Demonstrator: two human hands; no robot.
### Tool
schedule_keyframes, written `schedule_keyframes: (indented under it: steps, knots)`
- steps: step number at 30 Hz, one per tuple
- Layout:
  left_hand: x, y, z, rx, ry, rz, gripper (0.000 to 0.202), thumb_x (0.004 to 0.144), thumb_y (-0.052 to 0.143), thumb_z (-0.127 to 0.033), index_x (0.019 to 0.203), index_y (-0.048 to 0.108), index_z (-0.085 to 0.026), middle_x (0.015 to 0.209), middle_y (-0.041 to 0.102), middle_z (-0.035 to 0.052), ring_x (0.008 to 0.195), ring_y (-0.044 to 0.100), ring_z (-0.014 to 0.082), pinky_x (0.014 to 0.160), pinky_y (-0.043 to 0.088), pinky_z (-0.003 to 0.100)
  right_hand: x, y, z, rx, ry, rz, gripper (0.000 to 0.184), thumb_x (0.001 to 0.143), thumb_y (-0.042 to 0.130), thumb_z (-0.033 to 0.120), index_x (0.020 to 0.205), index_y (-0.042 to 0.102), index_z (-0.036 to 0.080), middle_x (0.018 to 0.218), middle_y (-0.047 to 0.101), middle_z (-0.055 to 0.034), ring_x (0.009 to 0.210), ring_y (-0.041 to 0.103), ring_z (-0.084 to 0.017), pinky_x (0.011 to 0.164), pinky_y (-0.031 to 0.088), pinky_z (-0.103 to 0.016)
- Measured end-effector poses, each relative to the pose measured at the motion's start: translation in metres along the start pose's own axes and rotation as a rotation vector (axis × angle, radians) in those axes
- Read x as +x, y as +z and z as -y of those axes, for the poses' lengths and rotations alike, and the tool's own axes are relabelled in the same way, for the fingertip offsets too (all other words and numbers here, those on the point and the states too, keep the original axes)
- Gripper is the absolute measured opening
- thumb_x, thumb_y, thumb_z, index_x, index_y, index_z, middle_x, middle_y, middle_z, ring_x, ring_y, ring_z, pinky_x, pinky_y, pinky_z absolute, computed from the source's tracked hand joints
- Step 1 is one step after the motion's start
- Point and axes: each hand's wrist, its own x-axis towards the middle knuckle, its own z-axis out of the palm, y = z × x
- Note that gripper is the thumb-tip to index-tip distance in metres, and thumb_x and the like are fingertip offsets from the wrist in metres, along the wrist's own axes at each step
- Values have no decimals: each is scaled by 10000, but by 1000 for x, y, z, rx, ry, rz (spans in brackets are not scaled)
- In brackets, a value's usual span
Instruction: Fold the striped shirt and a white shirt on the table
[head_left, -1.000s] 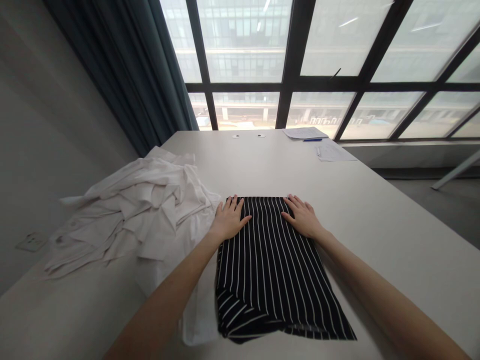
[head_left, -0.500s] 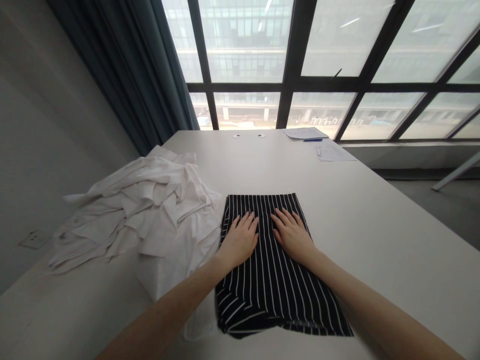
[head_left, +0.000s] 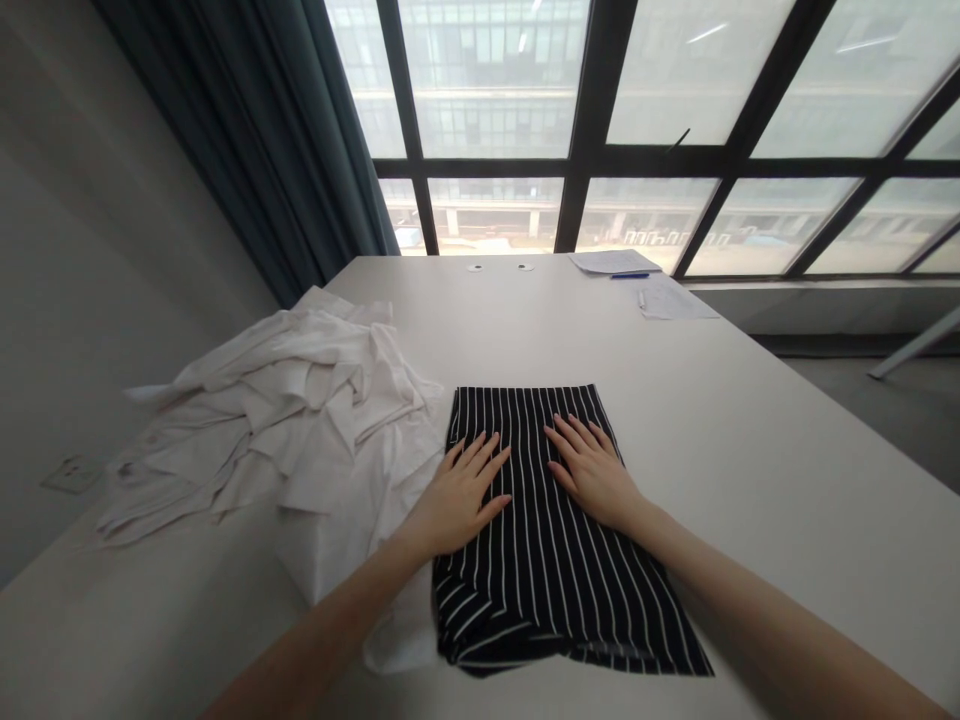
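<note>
In the head view, the cloth (head_left: 532, 560) is lying on the worktop (head_left: 750, 450) just right of the white pile (head_left: 307, 400), under the left hand (head_left: 456, 497) and the right hand (head_left: 591, 476), whose fingers are lying spread and grasping nothing. Uneven pressing or sliding palms could be dragging the stripes askew, and the bunched near-left corner could be setting into creases. The long axis is running near to far, along the stripes, the straight edge facing the window (head_left: 495, 90), the wider, uneven edge lying nearest.
</note>
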Motion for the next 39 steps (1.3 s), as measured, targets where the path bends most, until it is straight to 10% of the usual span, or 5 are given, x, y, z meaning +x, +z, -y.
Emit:
schedule_keyframes:
  steps: [24,34,39]
  knots:
    - [-6,-4,1,-6,2,-5,494,992,425,-419,1470,359,-312,1563,344,39,1442,294,238,1155,246,484,-33,-8,-154,-20,11,95,540,958,348,466,1444,435,248,1539,388,-62,1429,313,-244,1161,236,-499]
    - [-6,-2,3,-16,9,-38,476,995,423,-395,1462,379,-315,1555,358,44,1438,302,231,1158,245,472,-15,7,-36,0,122,-24,514,982,302,389,1424,464,184,1526,405,-103,1413,331,-308,1106,317,-523]
    - [-7,0,3,-15,16,-52,469,994,423,-397,1455,392,-317,1550,368,43,1436,307,228,1162,240,469,-18,8,-37,15,123,-31,511,988,301,419,1454,427,250,1542,385,-48,1436,283,-293,1117,282,-543]
